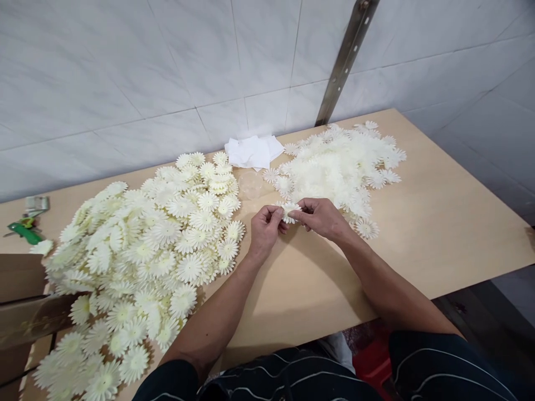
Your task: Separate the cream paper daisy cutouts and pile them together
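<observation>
Between my two hands, just above the table, is a small white artificial flower head with narrow petals. My left hand pinches its left side, with the fingers curled. From the right, my right hand grips the other edge between thumb and fingers. Close behind my right hand lies a heap of white petal layers. To the left of my left hand spreads a larger heap of creamy flower heads, many with yellowish-green centres.
White tissue lies by the tiled wall, and a clear plastic dish sits before it. A green-handled tool is at the far left of the wooden table. A cardboard box stands at the lower left.
</observation>
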Tool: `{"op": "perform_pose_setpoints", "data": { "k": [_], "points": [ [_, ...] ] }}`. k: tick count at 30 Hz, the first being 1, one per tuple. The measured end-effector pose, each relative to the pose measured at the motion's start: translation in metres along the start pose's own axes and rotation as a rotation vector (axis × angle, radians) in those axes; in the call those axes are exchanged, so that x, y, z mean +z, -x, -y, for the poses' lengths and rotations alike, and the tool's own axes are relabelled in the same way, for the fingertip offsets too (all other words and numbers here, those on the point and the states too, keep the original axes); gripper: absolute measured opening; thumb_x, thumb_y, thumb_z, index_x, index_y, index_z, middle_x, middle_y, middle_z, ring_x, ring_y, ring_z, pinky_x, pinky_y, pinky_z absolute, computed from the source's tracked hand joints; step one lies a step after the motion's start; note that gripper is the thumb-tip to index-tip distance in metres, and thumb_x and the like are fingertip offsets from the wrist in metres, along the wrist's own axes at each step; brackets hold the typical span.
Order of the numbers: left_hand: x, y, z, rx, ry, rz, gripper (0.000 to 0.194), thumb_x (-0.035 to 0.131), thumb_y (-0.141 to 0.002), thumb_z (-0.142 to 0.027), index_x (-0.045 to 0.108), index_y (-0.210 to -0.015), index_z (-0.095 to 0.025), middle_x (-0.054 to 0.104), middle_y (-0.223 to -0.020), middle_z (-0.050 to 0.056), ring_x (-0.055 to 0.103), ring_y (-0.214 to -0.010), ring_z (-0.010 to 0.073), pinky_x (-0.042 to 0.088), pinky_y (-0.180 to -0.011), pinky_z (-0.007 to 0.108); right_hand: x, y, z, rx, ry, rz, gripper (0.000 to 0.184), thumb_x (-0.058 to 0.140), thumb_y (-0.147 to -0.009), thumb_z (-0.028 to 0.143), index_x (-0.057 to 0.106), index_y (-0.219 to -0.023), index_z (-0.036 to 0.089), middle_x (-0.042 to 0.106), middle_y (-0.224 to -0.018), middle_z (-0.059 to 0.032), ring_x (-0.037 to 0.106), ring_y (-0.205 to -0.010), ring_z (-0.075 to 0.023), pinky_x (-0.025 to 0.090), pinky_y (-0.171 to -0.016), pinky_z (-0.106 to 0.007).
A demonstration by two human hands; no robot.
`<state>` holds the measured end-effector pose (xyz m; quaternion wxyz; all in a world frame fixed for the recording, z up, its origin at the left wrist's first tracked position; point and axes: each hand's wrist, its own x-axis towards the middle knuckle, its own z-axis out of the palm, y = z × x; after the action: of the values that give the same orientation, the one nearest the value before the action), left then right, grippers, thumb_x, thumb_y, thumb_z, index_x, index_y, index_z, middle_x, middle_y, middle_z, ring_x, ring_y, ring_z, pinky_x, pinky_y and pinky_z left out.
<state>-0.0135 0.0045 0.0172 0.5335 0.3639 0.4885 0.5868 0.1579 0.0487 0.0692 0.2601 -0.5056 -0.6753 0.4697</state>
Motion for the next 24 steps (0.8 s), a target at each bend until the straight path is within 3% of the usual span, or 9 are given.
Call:
{"op": "perform_pose_setpoints", "data": {
  "k": [6, 12, 16, 24],
  "points": [
    [0.0013, 0.0024, -0.0021, 0.013, 0.021, 0.038, 0.062, 0.086, -0.079, -0.077, 0.072, -0.092, -0.019, 0.070, -0.060, 0.000, 0.067, -0.052, 0.0149, 0.053, -0.051, 0.025, 0.0004, 0.0023, -0.0025, -0.038, 0.089, 0.011, 0.051, 0.067, -0.095, 0.063, 0.057, -0.063, 0.024, 0.062, -0.058, -0.0011, 0.061, -0.056, -0.0182, 0.047, -0.059, -0.031],
    [-0.0002, -0.0001, -0.0018, 0.016, -0.013, 0.035, 0.061, 0.090, -0.076, -0.075, 0.073, -0.089, -0.018, 0.069, -0.062, 0.000, 0.065, -0.053, 0.0143, 0.053, -0.051, 0.025, 0.0021, 0.0020, -0.0031, -0.040, 0.068, 0.020, 0.037, 0.067, -0.094, 0.049, 0.060, -0.068, 0.024, 0.064, -0.061, -0.0003, 0.065, -0.057, -0.0185, 0.050, -0.062, -0.032],
    [-0.0008, -0.0016, -0.0008, 0.015, -0.002, 0.004, 0.058, 0.089, -0.078, -0.074, 0.072, -0.086, -0.019, 0.069, -0.062, 0.000, 0.063, -0.052, 0.0138, 0.052, -0.050, 0.026, 0.0032, -0.0001, -0.0057, 0.024, -0.077, 0.016, 0.035, 0.076, -0.087, 0.056, 0.070, -0.079, 0.023, 0.066, -0.063, 0.0009, 0.062, -0.053, -0.0172, 0.051, -0.056, -0.030],
    [0.0015, -0.0021, 0.0010, 0.035, -0.007, -0.048, 0.059, 0.087, -0.079, -0.076, 0.071, -0.080, -0.019, 0.066, -0.058, -0.001, 0.059, -0.049, 0.0121, 0.050, -0.049, 0.024, -0.0045, -0.0003, -0.0053, 0.054, -0.051, -0.124, 0.061, 0.077, -0.084, 0.080, 0.063, -0.068, 0.023, 0.065, -0.057, -0.0016, 0.059, -0.049, -0.0155, 0.044, -0.049, -0.028]
  ]
}}
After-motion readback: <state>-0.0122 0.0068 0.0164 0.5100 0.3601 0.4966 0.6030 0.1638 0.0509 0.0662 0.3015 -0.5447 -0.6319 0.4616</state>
